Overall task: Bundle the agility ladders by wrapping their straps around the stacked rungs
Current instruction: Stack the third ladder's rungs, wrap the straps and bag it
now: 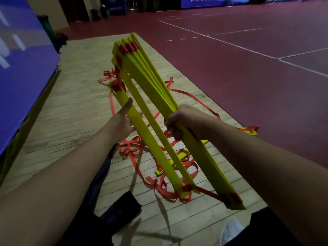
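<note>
Several flat yellow rungs (152,80) of an agility ladder fan out in the air in front of me, joined by red straps. My right hand (179,121) grips the stacked rungs around their middle. One separate yellow rung (150,139) slants to the left of the stack, and my left hand (124,119) lies against its left side with the thumb along its edge. Loose red straps (134,148) hang from the rung ends and lie tangled on the wooden floor. More yellow rungs (170,162) lie on the floor under the stack.
A dark bag (120,208) lies on the wooden floor strip near my legs. A white shoe (230,229) shows at the bottom right. A blue padded wall (23,68) runs along the left. Red court flooring (248,68) with white lines spreads to the right.
</note>
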A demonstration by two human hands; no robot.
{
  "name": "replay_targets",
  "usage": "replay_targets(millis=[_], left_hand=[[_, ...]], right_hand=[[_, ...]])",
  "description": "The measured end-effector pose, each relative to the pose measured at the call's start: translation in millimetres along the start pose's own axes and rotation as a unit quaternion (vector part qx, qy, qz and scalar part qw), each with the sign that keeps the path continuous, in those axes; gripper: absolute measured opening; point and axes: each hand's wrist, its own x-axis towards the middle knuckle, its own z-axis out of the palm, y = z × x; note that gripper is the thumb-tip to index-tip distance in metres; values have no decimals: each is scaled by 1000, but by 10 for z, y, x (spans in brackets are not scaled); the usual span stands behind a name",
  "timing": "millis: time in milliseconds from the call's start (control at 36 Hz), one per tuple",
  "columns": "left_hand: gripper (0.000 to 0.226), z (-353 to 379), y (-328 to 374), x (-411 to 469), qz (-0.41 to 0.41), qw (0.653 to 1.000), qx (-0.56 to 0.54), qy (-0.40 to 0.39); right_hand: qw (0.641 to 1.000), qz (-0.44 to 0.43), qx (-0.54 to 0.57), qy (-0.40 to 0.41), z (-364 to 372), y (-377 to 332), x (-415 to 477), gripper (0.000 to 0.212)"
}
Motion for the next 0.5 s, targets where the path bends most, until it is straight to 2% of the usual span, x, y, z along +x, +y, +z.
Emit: replay_targets(millis=[83, 194, 306, 500], left_hand=[[57, 36, -18, -20, -7, 999, 27, -29], [38, 162, -35, -33, 5, 1000, 12, -26], [41, 325, -72, -19, 14, 999, -42, -17], [29, 635, -41, -45, 22, 983, -182, 29]], right_hand=[[999, -10, -13, 30, -36, 9, 1, 5], [991, -25, -89, 100, -76, 39, -14, 5], [981, -45, -143, 126, -84, 121, 20, 14], [970, -85, -188, 129, 129, 259, 171, 38]])
